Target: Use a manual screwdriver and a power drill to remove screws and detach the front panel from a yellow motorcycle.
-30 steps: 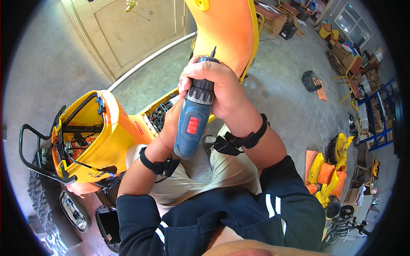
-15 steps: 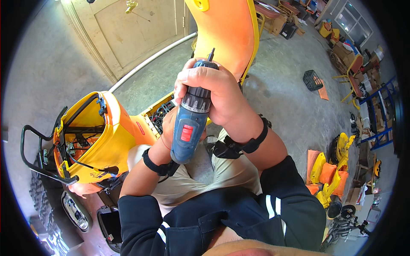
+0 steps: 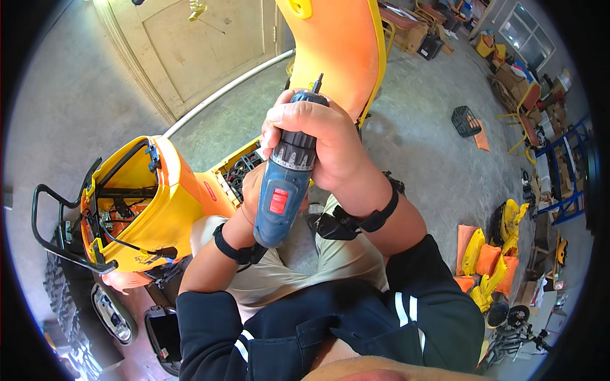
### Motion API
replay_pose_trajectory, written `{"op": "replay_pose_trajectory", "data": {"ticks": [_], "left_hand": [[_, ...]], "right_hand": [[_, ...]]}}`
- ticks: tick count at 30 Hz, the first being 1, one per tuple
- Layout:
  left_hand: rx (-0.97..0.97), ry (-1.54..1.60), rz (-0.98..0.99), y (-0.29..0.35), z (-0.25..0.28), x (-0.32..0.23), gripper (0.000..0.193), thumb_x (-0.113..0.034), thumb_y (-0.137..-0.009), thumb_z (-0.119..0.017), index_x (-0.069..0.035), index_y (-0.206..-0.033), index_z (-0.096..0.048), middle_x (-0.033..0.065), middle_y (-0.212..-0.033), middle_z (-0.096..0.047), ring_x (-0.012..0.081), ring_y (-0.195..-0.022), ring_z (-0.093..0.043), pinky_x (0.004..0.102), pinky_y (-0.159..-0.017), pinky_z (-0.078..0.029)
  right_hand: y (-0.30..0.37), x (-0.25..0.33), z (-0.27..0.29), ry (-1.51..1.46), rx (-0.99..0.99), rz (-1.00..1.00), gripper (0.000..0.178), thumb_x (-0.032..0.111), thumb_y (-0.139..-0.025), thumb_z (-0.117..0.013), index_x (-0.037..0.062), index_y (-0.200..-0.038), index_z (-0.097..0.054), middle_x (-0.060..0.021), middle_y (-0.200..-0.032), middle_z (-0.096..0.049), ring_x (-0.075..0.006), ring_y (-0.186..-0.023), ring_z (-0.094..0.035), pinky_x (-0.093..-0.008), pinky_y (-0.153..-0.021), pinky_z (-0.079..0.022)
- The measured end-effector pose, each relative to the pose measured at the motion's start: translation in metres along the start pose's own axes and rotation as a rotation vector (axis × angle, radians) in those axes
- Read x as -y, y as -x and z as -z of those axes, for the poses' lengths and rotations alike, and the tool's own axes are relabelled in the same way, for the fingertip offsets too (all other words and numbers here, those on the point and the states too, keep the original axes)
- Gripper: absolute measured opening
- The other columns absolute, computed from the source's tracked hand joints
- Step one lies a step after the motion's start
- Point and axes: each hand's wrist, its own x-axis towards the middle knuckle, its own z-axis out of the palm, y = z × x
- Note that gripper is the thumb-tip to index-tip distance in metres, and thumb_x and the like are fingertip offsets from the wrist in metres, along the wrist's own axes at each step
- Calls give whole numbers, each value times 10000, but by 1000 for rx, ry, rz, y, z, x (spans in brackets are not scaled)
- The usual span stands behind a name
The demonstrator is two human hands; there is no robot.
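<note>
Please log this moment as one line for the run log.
left hand: on drill handle | right hand: grip round chuck | bit up | quad beside

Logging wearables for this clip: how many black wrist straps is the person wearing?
2. One black wrist strap is on the left wrist, below the blue cordless drill; the other is on the right wrist, behind the right hand gripping the drill's chuck end.

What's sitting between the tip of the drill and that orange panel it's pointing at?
Nothing visible. The drill, gripped by the right hand at the chuck and the left hand lower down, has its bit pointing at the orange panel; contact cannot be told.
</note>
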Motion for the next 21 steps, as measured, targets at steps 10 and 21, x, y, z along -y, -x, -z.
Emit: {"op": "replay_pose_trajectory", "data": {"ticks": [10,21], "left_hand": [[-149,90,-145,-17,1,-23,250,-83,-628,-792,-105,-810,-622,54,-752,-621,265,-657,-616,352,-605,-497],[101,-89,115,-10,-2,-7,375,-91,-710,-776,-81,-1064,-652,88,-978,-637,303,-945,-563,386,-835,-465]], "right_hand": [[-2,0,2,-2,0,-15,138,143,-850,-632,17,-872,-582,-126,-739,-649,-241,-711,-642,-374,-725,-529],[1,1,8,-28,-9,-12,118,127,-845,-632,20,-882,-598,-124,-735,-644,-224,-707,-640,-346,-716,-516]]}}
